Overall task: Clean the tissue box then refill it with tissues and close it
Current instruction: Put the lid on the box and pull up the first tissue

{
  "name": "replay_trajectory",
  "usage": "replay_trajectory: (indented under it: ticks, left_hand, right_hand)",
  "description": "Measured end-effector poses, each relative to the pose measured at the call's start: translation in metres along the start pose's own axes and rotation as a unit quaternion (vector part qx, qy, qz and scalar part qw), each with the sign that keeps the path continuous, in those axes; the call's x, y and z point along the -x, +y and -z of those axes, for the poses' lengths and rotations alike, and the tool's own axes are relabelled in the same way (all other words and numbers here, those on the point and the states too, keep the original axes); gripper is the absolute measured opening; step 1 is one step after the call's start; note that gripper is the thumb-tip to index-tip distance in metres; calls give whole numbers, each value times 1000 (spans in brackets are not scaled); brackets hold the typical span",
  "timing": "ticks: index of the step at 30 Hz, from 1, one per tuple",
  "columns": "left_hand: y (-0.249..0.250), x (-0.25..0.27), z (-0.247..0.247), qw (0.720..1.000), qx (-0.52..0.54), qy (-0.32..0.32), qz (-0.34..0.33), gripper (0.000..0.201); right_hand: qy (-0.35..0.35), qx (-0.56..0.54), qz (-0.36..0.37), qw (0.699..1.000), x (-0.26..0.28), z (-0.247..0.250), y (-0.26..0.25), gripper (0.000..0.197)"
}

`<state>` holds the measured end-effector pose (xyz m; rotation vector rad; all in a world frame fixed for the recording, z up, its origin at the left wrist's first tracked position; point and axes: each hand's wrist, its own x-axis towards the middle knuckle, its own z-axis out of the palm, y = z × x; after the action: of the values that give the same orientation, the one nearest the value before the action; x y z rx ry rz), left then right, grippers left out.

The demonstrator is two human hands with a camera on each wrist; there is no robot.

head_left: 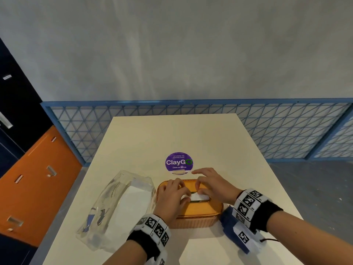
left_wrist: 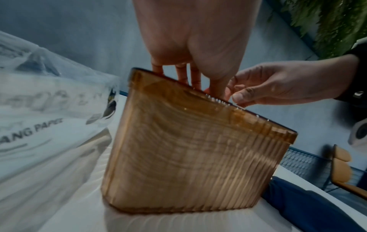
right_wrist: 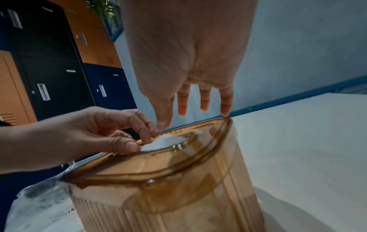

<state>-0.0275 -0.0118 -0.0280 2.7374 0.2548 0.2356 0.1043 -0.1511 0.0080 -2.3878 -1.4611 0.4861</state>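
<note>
The orange see-through tissue box stands on the table with its lid on, near the front edge. White tissue shows in the lid's slot. My left hand lies on the lid's left half; in the right wrist view its thumb and forefinger pinch the end of the tissue at the slot. My right hand hovers over the lid's far side with fingers spread and straight, its thumb pointing down to the slot's rim. The left wrist view shows the box's ribbed wall.
A clear plastic tissue pack, partly filled with white sheets, lies just left of the box. A blue cloth lies to its right under my right wrist. A purple ClayGo sticker is behind it. Lockers stand left; a blue mesh rail runs behind the table.
</note>
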Motion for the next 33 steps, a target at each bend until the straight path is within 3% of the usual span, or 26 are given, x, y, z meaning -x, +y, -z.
replay_trajectory:
  ticks: [6,12,16,19,22,26,29,31,33]
  left_hand:
    - [10,-2,-1,1000,-24,-8,-2,19]
    - [10,4,6,1000,27,-9,-13,20]
    - [14,-10,14,992,3,-123,5,28]
    - [21,-22,27,981,25,-190,27,17]
    - [20,-32,41,968,56,-241,34,7]
    - [10,-37,55,954,-17,-298,36,23]
    - [-6,-32,58,949,-64,-305,48,23]
    - [-16,-28,55,955,-78,-284,42,9]
    - [-18,-24,55,964,-86,-251,20,8]
  right_hand:
    - [-1,37,-11,999,4,-9,-9,16]
    - [26,29,-5,999,6,-9,-12,12]
    - [20,65,11,998,11,-9,-16,12]
    - [-8,24,-33,999,16,-4,-22,18]
    - [-56,5,-85,995,14,-1,-18,37]
    - [-68,70,-84,992,12,4,-13,25]
    - [-65,103,-61,991,11,11,-15,24]
    - [-68,107,-61,990,12,14,-15,24]
    - [-71,88,-72,991,15,16,-15,23]
